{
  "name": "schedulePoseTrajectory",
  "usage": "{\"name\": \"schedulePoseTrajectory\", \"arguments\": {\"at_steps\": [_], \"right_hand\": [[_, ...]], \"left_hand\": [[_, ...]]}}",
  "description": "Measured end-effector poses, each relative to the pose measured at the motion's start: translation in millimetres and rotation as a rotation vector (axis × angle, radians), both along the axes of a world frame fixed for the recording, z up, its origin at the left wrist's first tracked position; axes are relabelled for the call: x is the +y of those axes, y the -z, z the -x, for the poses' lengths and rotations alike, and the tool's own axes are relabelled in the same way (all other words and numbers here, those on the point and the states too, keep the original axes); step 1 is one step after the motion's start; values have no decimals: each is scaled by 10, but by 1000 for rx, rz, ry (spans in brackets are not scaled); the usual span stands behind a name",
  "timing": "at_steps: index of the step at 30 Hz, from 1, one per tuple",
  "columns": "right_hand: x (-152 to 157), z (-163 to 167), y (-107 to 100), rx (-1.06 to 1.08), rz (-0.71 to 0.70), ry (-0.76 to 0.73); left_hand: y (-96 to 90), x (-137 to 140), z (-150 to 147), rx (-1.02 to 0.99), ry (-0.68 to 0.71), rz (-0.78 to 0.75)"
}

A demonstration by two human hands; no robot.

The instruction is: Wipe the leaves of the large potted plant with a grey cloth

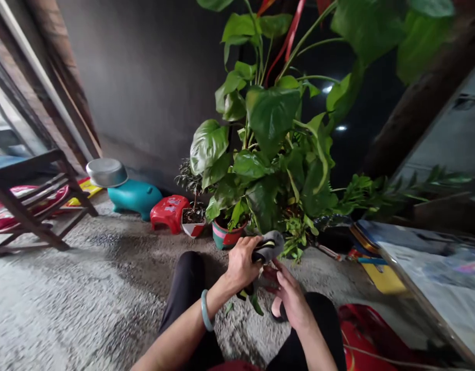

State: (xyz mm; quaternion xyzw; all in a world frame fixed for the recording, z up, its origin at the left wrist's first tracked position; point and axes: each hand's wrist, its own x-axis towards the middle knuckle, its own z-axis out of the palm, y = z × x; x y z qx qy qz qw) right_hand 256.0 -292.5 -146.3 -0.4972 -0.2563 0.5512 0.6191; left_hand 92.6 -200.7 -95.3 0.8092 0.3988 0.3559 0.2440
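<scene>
My left hand (243, 262), with a pale green bangle (206, 310) on its wrist, is closed around a soft-looking grey item with black and yellow stripes (273, 246). I cannot make out its exact kind. A black and yellow part shows below that hand. My right hand (290, 294) is just beside it, fingers loosely stretched and partly shadowed, close under the grey item; whether they touch it is unclear. A loose green leaf (256, 304) hangs or lies below the hands. In front stands a large leafy plant (272, 121), by a green and red pot (224, 237).
To the left are a small white and red planter (193, 226), a red stool (170, 214), a teal animal-shaped seat (135, 198), a metal basin (106, 171) and a wooden chair (32, 206). On the right are a covered table (446, 273) and something red (372, 335).
</scene>
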Motion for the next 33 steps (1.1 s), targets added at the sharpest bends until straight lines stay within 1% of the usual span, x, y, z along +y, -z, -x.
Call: {"name": "schedulePoseTrajectory", "arguments": {"at_steps": [2,4,7,9,11,12,14,16,17,18,19,20,21,22,23,25,26,27,28,29,31,33], "right_hand": [[23,154,-180,-10,-34,-35],[40,269,-313,-27,-94,-41],[81,358,-501,-170,-185,-54],[129,389,-652,-265,-202,-30],[198,420,-834,-331,-200,70],[244,436,-938,-365,-210,148],[375,459,-1184,-493,-269,278],[577,451,-1478,-708,-395,390],[708,432,-1634,-826,-472,448],[856,404,-1785,-934,-547,505],[1012,370,-1919,-1020,-607,566],[1167,334,-2024,-1080,-635,614],[1306,300,-2093,-1127,-617,625],[1417,270,-2121,-1171,-556,595],[1489,248,-2113,-1216,-475,518],[1499,222,-2031,-1270,-338,277],[1447,216,-1991,-1263,-317,163],[1376,212,-1973,-1238,-335,95],[1302,210,-1990,-1207,-382,86],[1244,211,-2043,-1184,-442,128],[1225,226,-2231,-1195,-564,298],[1348,265,-2424,-1251,-668,477]], "left_hand": [[-62,-43,-29,-64,-57,5],[-114,-83,-56,-121,-84,10],[-189,-185,-69,-237,-60,-34],[-260,-277,-51,-349,32,-119],[-344,-351,-20,-477,166,-170],[-382,-365,-4,-551,233,-165],[-425,-318,25,-730,360,-90],[-397,-159,53,-959,433,62],[-350,-44,72,-1078,422,164],[-282,87,96,-1189,368,277],[-195,227,128,-1285,274,392],[-95,368,168,-1358,150,493],[12,508,217,-1403,20,573],[115,643,273,-1433,-99,628],[206,775,335,-1458,-200,664],[318,1034,472,-1508,-329,710],[327,1165,541,-1537,-357,718],[303,1298,607,-1568,-369,720],[249,1430,666,-1598,-367,724],[170,1556,715,-1623,-352,732],[-30,1775,771,-1655,-308,777],[-226,1922,766,-1659,-237,844]]}}
